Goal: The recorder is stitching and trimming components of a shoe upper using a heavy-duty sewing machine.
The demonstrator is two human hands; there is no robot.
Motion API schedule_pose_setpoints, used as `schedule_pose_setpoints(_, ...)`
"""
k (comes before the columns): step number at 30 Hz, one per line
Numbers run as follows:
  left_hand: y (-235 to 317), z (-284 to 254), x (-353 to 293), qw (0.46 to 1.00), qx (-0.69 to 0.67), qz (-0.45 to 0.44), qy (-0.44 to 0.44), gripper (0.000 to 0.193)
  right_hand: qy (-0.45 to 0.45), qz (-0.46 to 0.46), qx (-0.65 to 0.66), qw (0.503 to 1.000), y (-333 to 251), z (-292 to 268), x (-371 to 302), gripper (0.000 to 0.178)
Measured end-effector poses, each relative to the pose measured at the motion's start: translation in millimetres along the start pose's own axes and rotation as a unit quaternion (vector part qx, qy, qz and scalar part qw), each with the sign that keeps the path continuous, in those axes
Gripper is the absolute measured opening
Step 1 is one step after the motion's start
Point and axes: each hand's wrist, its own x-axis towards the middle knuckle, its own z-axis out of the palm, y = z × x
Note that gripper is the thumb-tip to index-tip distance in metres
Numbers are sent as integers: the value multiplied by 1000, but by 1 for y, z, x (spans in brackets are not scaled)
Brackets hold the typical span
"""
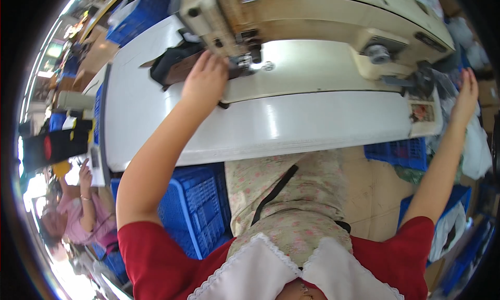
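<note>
A cream sewing machine stretches across the top of a white table. At its needle end, my left hand holds a black and dark brown piece of what looks like fabric or leather. My fingers press on its right part, close to the presser foot; the fingertips' undersides are hidden. My right hand is raised beyond the machine's right end, fingers stretched out, beside clear plastic bags. I cannot tell whether it touches anything there. A dark handwheel part is near it.
Blue plastic crates stand under the table's left and right sides. Another blue crate is at the far left. A floral apron covers my lap. To the left sits another person in pink.
</note>
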Motion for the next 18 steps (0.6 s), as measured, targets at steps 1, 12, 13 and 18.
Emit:
schedule_pose_setpoints(1, 0, 6, -2, 1000, -21, -14, 2, 51, -30, -7, -24, 999, 4, -10, -16, 33)
schedule_pose_setpoints(12, -1, -6, 1, 993, -103, -14, 61, 51, -378, -90, -313, 867, 13, -26, -113, 25)
schedule_pose_setpoints(13, -1, -6, 1, 993, -99, -18, 59, 51, -402, -122, -322, 849, 12, -26, -116, 25)
schedule_pose_setpoints(18, -7, -5, -8, 992, -104, -13, 64, 52, -417, -103, -294, 854, 16, -22, -121, 26)
